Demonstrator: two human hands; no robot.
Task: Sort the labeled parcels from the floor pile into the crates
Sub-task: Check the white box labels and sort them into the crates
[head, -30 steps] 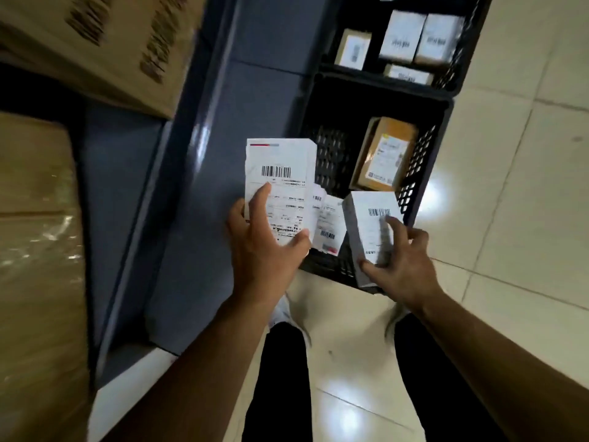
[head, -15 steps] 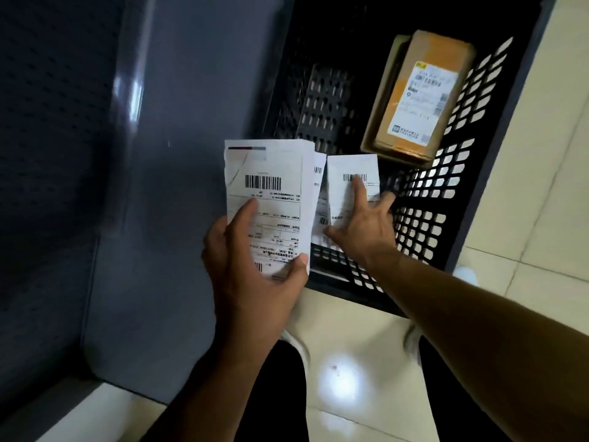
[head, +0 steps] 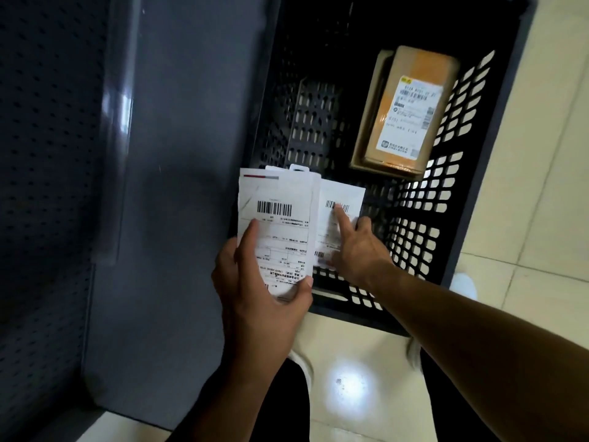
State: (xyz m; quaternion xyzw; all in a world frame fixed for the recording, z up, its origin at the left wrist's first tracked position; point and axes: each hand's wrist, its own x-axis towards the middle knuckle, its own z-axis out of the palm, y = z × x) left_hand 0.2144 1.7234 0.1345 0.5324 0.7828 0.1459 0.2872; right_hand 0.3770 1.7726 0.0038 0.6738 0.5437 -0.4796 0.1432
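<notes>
My left hand [head: 261, 282] grips a stack of flat white parcels [head: 277, 224] with barcode labels, held upright over the near left corner of a black perforated crate [head: 462, 237]. My right hand [head: 357, 247] reaches into the crate and holds a smaller white labelled parcel [head: 344, 199] just right of the stack, index finger laid straight across its barcode. A brown cardboard parcel [head: 411, 106] with a white shipping label lies flat in the crate's far right part.
A grey metal panel [head: 191, 154] stands along the crate's left side, with dark perforated sheet [head: 47, 186] further left. Pale floor tiles [head: 541, 218] lie to the right. My shoes and dark trousers are below the hands.
The view moved closer and down over the crate. My right hand carried the small white parcel from the crate's near rim inward, beside the stack held by my left hand.
</notes>
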